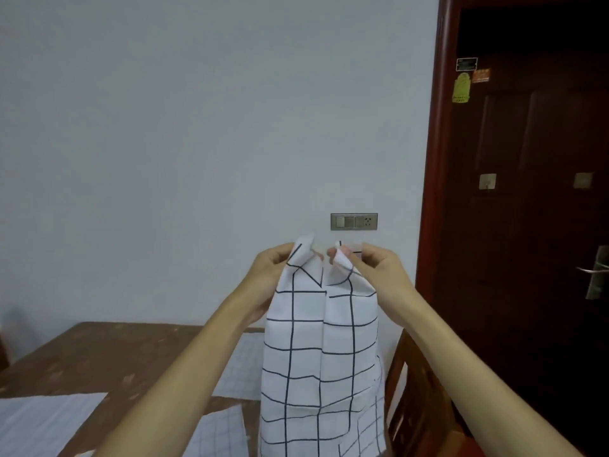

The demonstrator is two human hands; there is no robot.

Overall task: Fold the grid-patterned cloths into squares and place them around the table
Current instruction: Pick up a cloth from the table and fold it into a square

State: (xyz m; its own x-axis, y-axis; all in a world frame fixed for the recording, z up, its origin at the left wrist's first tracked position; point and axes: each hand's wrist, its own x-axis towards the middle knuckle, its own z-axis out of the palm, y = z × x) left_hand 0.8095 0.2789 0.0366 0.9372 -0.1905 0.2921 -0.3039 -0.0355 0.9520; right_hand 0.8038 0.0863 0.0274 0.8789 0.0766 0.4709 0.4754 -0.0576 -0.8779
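Pale grey wall (197,127) is filling the background above a worn brown wooden table (99,357), where folded grid-patterned cloths are lying flat: one (43,423) at the near left, another (220,433) just beside the left forearm, a third (244,367) farther back. At centre, the left hand (273,275) and right hand (379,272) are each pinching a top corner of a white black-grid cloth (323,357), holding it up so it is hanging over the table's right edge. A wooden chair (415,390) is standing beside it, before a dark door (527,192).
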